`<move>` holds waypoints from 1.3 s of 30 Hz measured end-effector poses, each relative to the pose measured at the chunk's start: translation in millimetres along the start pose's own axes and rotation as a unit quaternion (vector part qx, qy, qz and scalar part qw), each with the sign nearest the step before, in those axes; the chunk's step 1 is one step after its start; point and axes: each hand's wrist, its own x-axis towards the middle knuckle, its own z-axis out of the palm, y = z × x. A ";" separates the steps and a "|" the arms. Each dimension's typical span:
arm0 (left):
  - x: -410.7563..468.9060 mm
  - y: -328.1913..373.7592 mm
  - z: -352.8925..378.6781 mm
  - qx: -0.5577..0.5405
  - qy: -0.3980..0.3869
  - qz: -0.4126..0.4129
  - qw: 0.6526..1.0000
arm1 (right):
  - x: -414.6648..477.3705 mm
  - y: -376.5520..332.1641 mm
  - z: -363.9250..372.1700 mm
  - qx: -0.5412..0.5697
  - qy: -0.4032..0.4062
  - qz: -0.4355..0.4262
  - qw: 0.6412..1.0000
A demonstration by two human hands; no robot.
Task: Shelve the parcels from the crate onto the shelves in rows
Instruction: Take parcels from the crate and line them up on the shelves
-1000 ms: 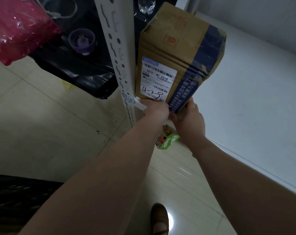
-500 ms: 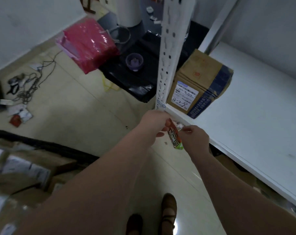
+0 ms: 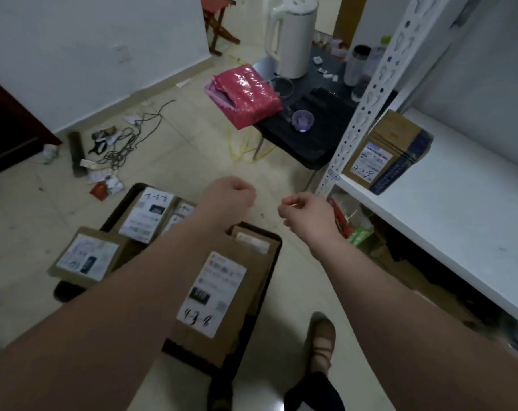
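Your left hand [image 3: 228,197] is a closed fist with nothing in it, hanging over the far end of the crate [image 3: 277,247]. Your right hand [image 3: 306,215] has its fingers [image 3: 290,201] curled, thumb tip close to forefinger. Through the blur I cannot tell whether something small is pinched there.

You look to be between parcels. One shelved parcel [image 3: 391,149] stands at the left end of the shelf [image 3: 459,209], just beside the upright post [image 3: 370,93], and the crate on the floor holds several more. The next move is a pick: uncurl both hands, reach down to the tall parcel [image 3: 219,292] standing at the crate's near right side, and take it by its two sides. Lift it straight up so it clears the crate rim.

Carry it right, over the shelf's front edge, and set it just beside the shelved parcel to continue the row. The board has plenty of open room to the right. Mind the post on the left and your shoe [image 3: 321,336], which is near the crate's corner. The floor lane between crate and shelf is narrow.
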 end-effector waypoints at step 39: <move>-125.6 -155.5 -59.8 -0.120 -0.034 -0.216 0.968 | -153.7 83.7 75.0 0.358 -0.157 0.309 0.867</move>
